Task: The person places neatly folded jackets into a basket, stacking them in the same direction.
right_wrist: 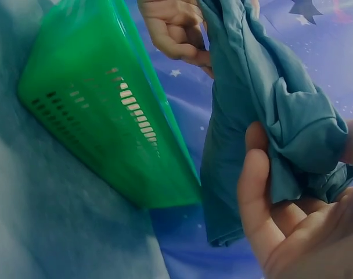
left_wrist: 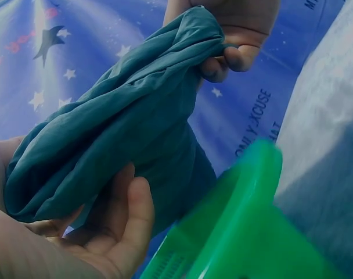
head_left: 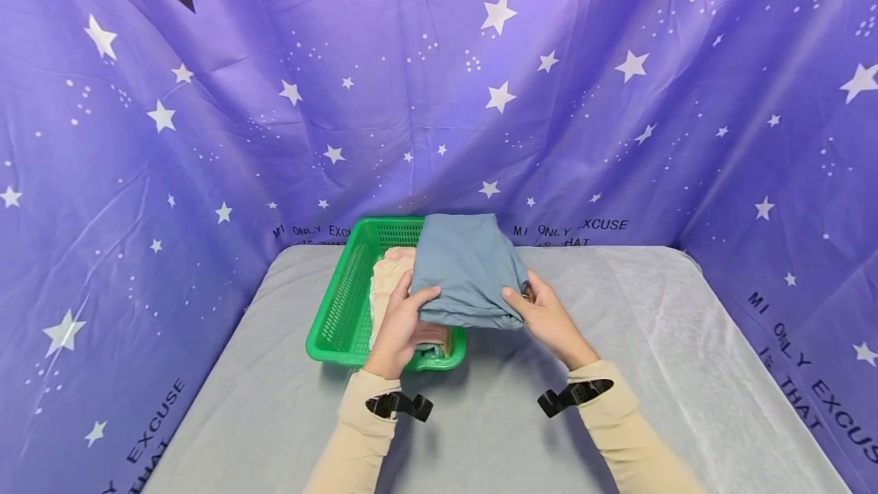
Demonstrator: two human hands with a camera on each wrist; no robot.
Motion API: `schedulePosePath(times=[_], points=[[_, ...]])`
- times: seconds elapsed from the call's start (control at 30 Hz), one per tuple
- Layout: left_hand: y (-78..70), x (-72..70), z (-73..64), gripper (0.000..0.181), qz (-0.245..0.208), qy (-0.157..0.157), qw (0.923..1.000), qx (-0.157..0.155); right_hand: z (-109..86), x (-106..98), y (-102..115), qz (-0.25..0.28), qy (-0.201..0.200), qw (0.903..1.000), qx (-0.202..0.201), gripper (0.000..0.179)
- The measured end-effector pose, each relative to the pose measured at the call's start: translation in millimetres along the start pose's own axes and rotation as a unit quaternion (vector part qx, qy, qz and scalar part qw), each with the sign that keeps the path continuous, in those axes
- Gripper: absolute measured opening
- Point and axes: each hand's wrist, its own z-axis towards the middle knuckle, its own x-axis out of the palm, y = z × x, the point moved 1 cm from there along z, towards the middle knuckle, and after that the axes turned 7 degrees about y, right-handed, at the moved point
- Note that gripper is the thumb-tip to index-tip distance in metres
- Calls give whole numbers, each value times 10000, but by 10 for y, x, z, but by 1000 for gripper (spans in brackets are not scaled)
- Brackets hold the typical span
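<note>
Both hands hold a folded blue-grey garment [head_left: 469, 269] by its near corners, raised over the right side of a green plastic basket [head_left: 336, 319]. My left hand [head_left: 398, 326] grips the left corner, thumb on top and fingers underneath. On the right corner, my right hand [head_left: 549, 319] has its thumb on top too. Layered folds of the cloth [left_wrist: 107, 116] show between the hands in the left wrist view. Inside the basket lies a pale peach folded cloth [head_left: 391, 273], partly hidden by the garment and the left hand. A bit of greenish cloth [head_left: 430, 351] shows at the basket's near end.
The basket stands on a table with a grey cloth cover [head_left: 631, 326]. A purple curtain [head_left: 411, 97] with white stars hangs behind and on both sides. Each wrist wears a black strap [head_left: 576, 396] with a small mount.
</note>
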Motion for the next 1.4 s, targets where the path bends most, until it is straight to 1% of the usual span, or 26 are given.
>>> schedulePosePath(times=[0.2,0.33,0.4,0.47,0.5,0.57,0.63,0.7,0.73,0.83,1.0,1.1,1.27,1.4], points=[[-77,-159,-47,50,21,-100,9999,37,104,146,-21,200,195,9996,-3,58],[-132,-263,-72,50,-36,-224,9997,71,163,235,-14,157,309,9994,28,55],[-151,-313,-82,49,-156,-228,9996,19,190,277,-10,124,353,9993,62,53],[-165,-361,-85,50,-377,-188,9991,-75,217,314,-8,78,387,9992,99,52],[-169,-384,-84,51,-557,-125,9983,-138,231,330,-10,81,413,9990,118,52],[-182,-423,-77,55,-779,-18,9967,-222,257,360,-12,115,450,9988,169,53],[-196,-464,-65,59,-798,-56,9965,-236,279,386,-7,145,494,9984,219,53],[-209,-506,-55,62,-629,-133,9977,-215,303,409,-6,171,518,9982,247,53],[-216,-526,-49,61,-452,-201,9986,-197,316,421,-5,160,508,9982,261,51],[-233,-579,-33,57,-121,-357,9990,-232,361,450,-7,158,531,9981,277,48],[-262,-644,-5,56,-49,-410,9985,-361,443,491,-23,343,595,9968,414,46],[-275,-667,19,53,-5,-330,9986,-414,484,507,-34,423,584,9963,475,45],[-267,-700,97,43,150,-325,9981,-503,546,515,-59,436,565,9960,532,46],[-247,-743,168,46,317,-393,9971,-560,608,522,-109,434,592,9954,613,46]])
